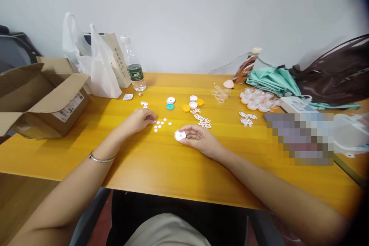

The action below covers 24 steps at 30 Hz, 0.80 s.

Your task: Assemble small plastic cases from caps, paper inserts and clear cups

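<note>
My right hand point(200, 140) grips a round white plastic disc point(180, 135) by its right edge, just above the table. My left hand point(141, 120) is low over the table with thumb and fingertips pressed together beside several small white round dots point(160, 123); whether a dot is between the fingertips I cannot make out. Beyond the hands lie a white ring point(171, 100), a teal ring point(170, 106), and white and orange discs point(186, 108). White lattice-like cutouts point(205, 123) rest just behind my right hand. A few small white pieces point(144, 104) lie past my left hand.
An open cardboard box point(72, 111), a white plastic bag point(100, 73) and a water bottle point(135, 71) stand at left. At right are clear rings point(221, 94), clear-topped orange cases point(256, 100), a brown drink bottle point(246, 67), teal fabric point(272, 78) and a dark bag point(331, 73).
</note>
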Each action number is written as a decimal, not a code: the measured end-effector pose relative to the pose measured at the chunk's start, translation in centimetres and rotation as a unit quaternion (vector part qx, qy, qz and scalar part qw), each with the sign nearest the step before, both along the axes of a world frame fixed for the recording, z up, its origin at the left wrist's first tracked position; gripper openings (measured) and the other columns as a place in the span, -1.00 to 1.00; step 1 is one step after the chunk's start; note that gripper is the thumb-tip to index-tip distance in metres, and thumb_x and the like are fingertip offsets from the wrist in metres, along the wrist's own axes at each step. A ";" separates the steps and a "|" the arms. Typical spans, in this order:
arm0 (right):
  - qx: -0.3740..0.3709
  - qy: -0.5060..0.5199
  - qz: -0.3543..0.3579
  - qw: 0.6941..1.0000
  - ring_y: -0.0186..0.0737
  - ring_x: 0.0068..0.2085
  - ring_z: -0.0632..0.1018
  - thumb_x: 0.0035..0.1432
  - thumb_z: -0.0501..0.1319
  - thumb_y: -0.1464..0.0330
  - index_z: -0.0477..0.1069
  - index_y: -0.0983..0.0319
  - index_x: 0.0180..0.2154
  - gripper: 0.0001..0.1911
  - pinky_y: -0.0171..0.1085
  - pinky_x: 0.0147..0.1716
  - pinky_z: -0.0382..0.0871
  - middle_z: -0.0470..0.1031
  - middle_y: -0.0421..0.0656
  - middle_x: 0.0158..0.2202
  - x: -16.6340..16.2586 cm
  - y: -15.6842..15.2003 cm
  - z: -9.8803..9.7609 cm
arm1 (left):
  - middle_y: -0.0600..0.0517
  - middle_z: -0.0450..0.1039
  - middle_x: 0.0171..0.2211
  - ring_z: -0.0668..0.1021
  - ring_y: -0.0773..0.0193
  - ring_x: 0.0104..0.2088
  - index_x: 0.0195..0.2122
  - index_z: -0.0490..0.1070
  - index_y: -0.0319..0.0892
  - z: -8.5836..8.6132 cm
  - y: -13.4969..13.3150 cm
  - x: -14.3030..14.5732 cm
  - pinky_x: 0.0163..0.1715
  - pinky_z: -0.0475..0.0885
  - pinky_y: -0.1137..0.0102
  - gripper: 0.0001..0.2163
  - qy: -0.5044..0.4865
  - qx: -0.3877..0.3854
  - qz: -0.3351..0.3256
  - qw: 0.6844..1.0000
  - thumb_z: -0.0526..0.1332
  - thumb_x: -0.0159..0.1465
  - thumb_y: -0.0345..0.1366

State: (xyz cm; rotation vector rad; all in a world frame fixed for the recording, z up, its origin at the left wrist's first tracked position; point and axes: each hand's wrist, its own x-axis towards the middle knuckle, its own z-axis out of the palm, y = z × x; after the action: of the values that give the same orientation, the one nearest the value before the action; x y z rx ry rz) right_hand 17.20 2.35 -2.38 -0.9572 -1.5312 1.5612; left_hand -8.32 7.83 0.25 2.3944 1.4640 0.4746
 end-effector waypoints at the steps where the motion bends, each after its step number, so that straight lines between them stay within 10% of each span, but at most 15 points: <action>1: 0.002 0.001 0.005 1.000 -0.33 -0.29 0.53 -0.20 0.36 0.34 0.41 0.25 -0.26 -0.63 -0.19 -0.10 0.37 0.52 -0.16 -0.30 0.0 0.0 0.0 | 0.01 0.49 -0.42 0.51 0.29 -0.40 -0.40 0.44 -0.20 0.1 0.1 0.0 -0.36 0.37 0.44 -0.88 0.007 0.007 0.002 1.000 0.14 0.12 -0.30; 24: -0.003 0.012 0.033 0.999 -0.29 -0.22 0.55 -0.19 0.35 0.32 0.45 0.22 -0.16 -0.56 -0.12 0.01 0.31 0.55 -0.17 -0.25 -0.1 -0.4 0.3 | -0.03 0.46 -0.38 0.46 0.27 -0.38 -0.39 0.44 -0.19 0.5 0.3 0.4 -0.35 0.32 0.42 -0.82 0.126 0.070 -0.041 0.989 0.04 0.17 -0.35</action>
State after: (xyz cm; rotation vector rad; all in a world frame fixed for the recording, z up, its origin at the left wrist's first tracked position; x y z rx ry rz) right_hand 17.07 1.93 -2.12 -0.8962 -1.5563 1.6197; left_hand -7.94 8.10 0.79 2.6962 1.4667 0.2696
